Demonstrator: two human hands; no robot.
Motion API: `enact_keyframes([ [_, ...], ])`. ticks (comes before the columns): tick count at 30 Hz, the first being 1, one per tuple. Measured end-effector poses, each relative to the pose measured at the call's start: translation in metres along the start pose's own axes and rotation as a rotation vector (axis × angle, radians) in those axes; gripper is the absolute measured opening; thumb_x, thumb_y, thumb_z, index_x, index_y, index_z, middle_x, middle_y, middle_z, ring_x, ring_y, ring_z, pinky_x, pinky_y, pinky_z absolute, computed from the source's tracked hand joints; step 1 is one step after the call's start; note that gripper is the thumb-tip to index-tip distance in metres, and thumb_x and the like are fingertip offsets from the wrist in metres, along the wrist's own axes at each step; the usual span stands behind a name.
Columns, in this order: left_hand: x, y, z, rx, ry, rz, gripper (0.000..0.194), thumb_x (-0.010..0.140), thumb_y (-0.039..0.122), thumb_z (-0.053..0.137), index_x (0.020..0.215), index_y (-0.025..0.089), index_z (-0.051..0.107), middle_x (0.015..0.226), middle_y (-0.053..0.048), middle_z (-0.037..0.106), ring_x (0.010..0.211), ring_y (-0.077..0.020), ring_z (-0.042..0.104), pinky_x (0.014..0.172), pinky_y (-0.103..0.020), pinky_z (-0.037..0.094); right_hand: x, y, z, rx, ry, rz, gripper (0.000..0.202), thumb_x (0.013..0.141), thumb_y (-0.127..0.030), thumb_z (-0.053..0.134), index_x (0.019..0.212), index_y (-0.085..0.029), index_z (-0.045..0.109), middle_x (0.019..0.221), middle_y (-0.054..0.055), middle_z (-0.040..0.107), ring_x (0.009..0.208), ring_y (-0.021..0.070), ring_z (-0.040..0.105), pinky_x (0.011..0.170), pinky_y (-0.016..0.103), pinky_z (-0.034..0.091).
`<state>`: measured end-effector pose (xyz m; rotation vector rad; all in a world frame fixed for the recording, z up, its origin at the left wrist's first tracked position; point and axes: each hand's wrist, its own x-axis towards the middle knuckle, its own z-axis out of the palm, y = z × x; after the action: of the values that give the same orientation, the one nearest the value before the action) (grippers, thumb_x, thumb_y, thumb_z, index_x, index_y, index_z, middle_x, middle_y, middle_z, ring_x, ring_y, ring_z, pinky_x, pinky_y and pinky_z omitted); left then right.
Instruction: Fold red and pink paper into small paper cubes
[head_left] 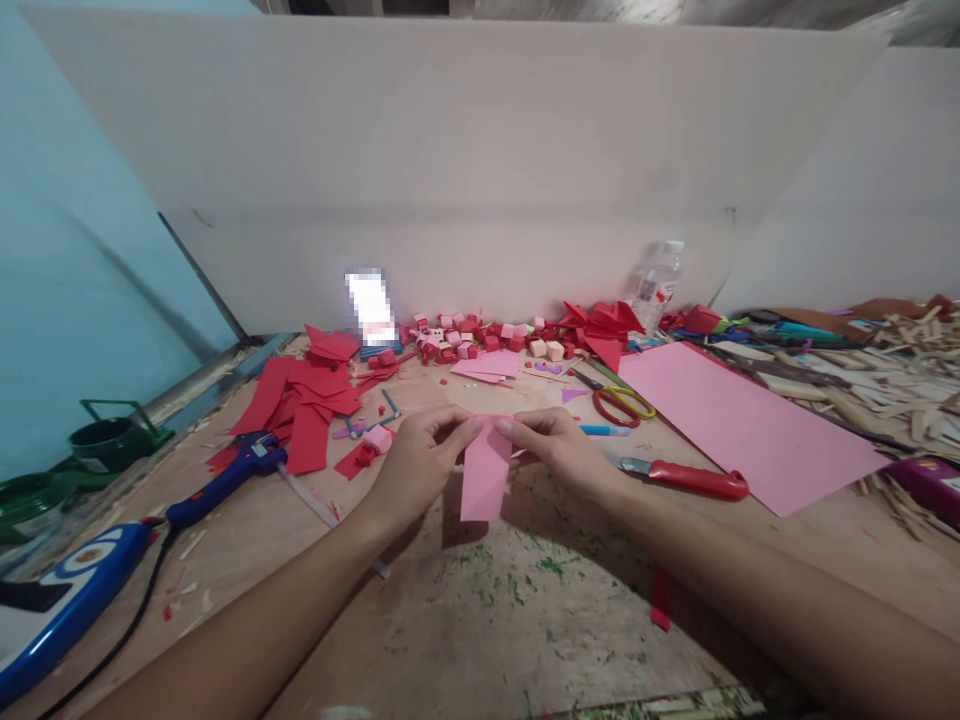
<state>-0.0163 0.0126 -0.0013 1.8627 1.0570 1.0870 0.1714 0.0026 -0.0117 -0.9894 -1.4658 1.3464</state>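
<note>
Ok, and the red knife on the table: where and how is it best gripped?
Probably around the middle of its red handle, from above and the right end, once the right hand is free of the pink strip. The knife lies flat with its metal end pointing left, so that approach stays clear of it.

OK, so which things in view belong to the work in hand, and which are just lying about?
In use, or probably part of it:
- pink strip, held by the left hand and right hand
- matching pink sheet
- scissors and red-handled knife

Probably just lying about:
- plastic bottle
- wood scraps
- green container
</note>
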Motion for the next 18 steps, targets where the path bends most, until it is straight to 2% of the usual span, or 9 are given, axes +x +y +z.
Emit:
enact_keyframes([
  [7,0.000,0.002,0.001,-0.030,-0.012,-0.006,0.031,0.092,0.039,0.060,0.072,0.017,0.069,0.074,-0.002,0.068,0.068,-0.0164,0.056,0.064,-0.027,0.042,0.000,-0.002,-0.001,0.047,0.014,-0.001,0.044,0.079,-0.060,0.074,0.074,-0.017,0.077,0.075,0.005,0.071,0.075,0.0197,0.065,0.072,0.032,0.054],
  [11,0.002,0.002,-0.002,-0.108,0.001,-0.036,0.029,0.089,0.040,0.063,0.074,0.016,0.070,0.074,-0.003,0.067,0.067,-0.0161,0.056,0.061,-0.027,0.042,-0.003,-0.003,0.002,0.061,-0.030,0.056,0.042,0.077,-0.058,0.078,0.075,-0.016,0.077,0.078,0.005,0.071,0.073,0.0181,0.064,0.070,0.030,0.052],
  [15,0.005,0.002,-0.006,-0.175,0.051,-0.041,0.030,0.085,0.040,0.065,0.068,0.016,0.067,0.064,-0.001,0.061,0.061,-0.0141,0.053,0.059,-0.026,0.042,-0.002,0.003,0.005,0.170,-0.037,0.130,0.035,0.076,-0.050,0.081,0.075,-0.015,0.076,0.072,0.004,0.068,0.066,0.0156,0.060,0.066,0.029,0.048],
  [18,0.006,0.000,-0.007,-0.247,0.082,-0.094,0.028,0.081,0.040,0.067,0.066,0.015,0.065,0.063,-0.001,0.059,0.059,-0.0133,0.052,0.058,-0.026,0.042,0.000,0.007,0.005,0.188,-0.004,0.127,0.035,0.074,-0.049,0.082,0.074,-0.014,0.075,0.070,0.004,0.066,0.064,0.0155,0.057,0.063,0.028,0.044],
])
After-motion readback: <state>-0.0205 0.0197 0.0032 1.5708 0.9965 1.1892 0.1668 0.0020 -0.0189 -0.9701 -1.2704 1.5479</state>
